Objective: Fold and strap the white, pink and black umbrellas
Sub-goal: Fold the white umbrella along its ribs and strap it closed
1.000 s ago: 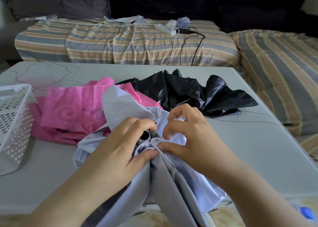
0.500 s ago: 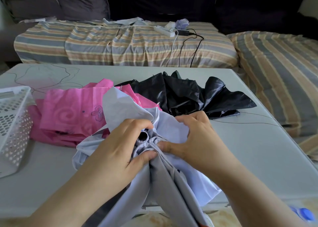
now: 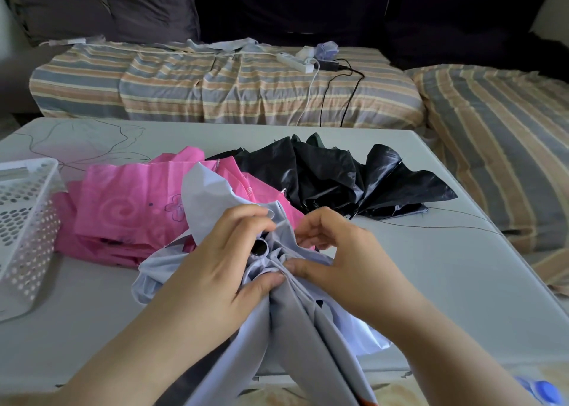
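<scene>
Now white umbrella (image 3: 289, 328) gathered btwn both hands, left hand (image 3: 221, 270), right hand (image 3: 345, 254)

pale grey table (image 3: 431, 298) fills foreground, thin dark scribbles on top | behind it a sofa (image 3: 215, 91) under striped blue-tan cover; second striped seat (image 3: 498, 147) at right | dark cushions (image 3: 101, 5) along back | white power strip (image 3: 292, 62) with cables on seat | soft daylight; pale wall corner top right
</scene>
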Available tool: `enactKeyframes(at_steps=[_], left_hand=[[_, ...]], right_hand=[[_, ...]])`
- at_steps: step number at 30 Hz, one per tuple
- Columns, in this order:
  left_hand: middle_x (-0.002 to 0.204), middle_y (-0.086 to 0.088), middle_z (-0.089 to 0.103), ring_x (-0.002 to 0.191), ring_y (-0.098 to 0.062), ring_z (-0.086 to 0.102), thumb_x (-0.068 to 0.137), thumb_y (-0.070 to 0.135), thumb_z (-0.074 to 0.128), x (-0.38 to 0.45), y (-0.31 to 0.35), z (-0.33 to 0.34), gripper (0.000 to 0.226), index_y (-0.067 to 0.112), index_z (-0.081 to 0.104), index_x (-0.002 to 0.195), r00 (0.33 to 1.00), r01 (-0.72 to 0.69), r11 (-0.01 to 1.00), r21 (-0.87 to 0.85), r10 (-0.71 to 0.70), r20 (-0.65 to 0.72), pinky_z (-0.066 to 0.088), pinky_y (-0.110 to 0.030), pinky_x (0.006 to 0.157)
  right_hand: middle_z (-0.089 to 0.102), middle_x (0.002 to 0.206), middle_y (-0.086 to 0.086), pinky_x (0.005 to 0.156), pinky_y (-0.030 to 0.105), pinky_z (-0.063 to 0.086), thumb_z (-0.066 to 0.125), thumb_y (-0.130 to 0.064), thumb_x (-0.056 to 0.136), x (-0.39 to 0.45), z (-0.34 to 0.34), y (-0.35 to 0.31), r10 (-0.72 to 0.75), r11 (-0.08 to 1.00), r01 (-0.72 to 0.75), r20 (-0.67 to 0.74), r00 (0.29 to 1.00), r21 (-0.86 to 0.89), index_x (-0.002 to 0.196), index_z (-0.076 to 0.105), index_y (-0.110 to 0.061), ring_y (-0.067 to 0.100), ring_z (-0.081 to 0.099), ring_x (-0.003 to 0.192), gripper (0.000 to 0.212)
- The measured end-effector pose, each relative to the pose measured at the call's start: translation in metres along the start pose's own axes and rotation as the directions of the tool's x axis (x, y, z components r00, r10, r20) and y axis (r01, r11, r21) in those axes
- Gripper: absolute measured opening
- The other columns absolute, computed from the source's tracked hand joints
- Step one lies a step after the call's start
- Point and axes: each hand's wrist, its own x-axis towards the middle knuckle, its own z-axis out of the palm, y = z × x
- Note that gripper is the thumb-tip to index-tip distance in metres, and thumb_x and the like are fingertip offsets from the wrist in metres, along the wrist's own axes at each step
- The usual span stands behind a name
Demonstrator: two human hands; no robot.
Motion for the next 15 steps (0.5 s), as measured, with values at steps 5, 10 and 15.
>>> enactKeyframes(at_steps=[5, 10, 15], left_hand=[[0.128, 0.016, 0.04, 0.106, 0.004, 0.046, 0.083, 0.043, 0.057, 0.0002, -0.0032, 0.0034, 0.043, 0.027, 0.045, 0.121, 1.0, 0.003, 1.0, -0.011, -0.003, -0.029, 0.037, -0.01, 0.089], [0.131, 0.008, 0.044, 0.104, -0.002, 0.05, 0.088, 0.045, 0.051, -0.0009, -0.0036, 0.0004, 0.039, 0.03, 0.054, 0.125, 0.998, -0.023, 0.992, 0.126, 0.016, 0.059, 0.038, -0.009, 0.086], [0.124, 0.003, 0.045, 0.084, -0.008, 0.056, 0.081, 0.054, 0.046, 0.0, -0.0024, -0.0044, 0.056, 0.02, 0.052, 0.125, 0.998, 0.042, 0.984, 0.174, -0.051, 0.044, 0.05, -0.023, 0.063]], right_hand=[[0.055, 0.095, -0.024, 0.075, 0.003, 0.036, 0.078, -0.031, 0.076, 0.0042, -0.0007, 0.0026, -0.009, 0.997, 0.013, 0.054, 0.998, -0.071, 0.108, 0.062, -0.037, -0.009, 0.05, 0.091, 0.036], [0.054, 0.104, -0.028, 0.077, 0.004, 0.037, 0.074, -0.032, 0.081, 0.0054, 0.0027, 0.0057, -0.006, 1.0, 0.009, 0.11, 0.994, -0.023, 0.125, 0.054, -0.038, -0.01, 0.051, 0.093, 0.049], [0.054, 0.102, -0.024, 0.071, 0.007, 0.04, 0.073, -0.032, 0.082, 0.0054, 0.0056, 0.0036, -0.001, 1.0, -0.001, 0.116, 0.993, 0.019, 0.119, 0.058, -0.036, -0.007, 0.051, 0.079, 0.04]])
